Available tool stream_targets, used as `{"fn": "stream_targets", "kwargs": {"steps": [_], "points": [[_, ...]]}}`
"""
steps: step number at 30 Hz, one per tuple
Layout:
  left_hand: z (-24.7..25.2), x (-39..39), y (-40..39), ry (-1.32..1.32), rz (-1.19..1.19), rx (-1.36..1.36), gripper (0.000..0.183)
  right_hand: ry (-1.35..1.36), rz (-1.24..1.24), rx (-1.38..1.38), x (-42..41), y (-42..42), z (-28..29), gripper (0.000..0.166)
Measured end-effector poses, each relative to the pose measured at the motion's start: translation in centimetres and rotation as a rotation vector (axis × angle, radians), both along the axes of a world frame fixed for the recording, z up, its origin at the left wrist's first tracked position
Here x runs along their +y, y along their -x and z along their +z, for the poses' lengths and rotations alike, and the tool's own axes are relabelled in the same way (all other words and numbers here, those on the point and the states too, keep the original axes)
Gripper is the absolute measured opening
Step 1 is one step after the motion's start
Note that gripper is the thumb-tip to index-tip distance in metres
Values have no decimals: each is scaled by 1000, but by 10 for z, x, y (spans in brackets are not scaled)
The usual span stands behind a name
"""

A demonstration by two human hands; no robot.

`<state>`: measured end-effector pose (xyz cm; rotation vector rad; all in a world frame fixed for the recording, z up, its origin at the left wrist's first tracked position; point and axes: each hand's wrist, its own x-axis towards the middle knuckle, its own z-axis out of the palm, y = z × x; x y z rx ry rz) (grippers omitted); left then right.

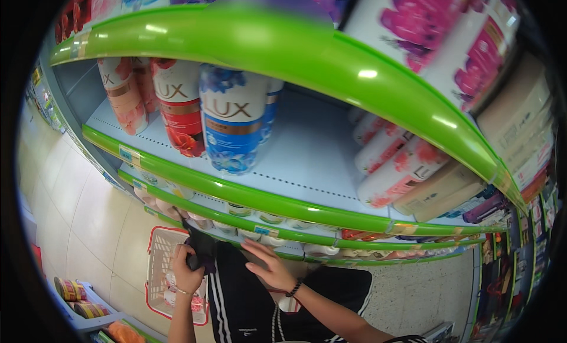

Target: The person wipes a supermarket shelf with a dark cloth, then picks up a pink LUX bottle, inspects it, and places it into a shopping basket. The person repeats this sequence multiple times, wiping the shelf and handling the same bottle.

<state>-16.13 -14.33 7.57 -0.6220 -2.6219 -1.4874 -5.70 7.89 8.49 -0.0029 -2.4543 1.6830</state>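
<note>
My left hand (188, 268) is closed around a black object (201, 248), too dark and blurred to name exactly. Behind that hand stands a white shopping basket (155, 254) with a red rim, holding several white and pink bottles (170, 296). My right hand (271, 267) holds nothing, its fingers spread, in front of the lower shelves. Higher up, Lux pump-style bottles stand on a shelf (305, 166): a peach one (122, 97), a red one (179, 110) and a blue one (232, 126), with others partly hidden behind them.
A green shelf edge (266, 37) curves across the top. White and pink bottles (401, 174) and beige bottles (436, 188) stand at the right. Lower shelves carry white containers (270, 217). Canned goods (71, 290) sit at bottom left beside the tiled floor (88, 210).
</note>
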Motion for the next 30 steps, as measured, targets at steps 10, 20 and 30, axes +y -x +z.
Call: {"fn": "stream_targets", "kwargs": {"steps": [10,20,30], "points": [[182,113,-46,-296,-866,155,33,1249,343,-172,45,-53,90,81],[197,182,0,-161,-367,375,50,-479,-558,309,126,4,211,67],[134,144,23,91,-236,545,34,-743,-20,-57,158,20,181,61]]}}
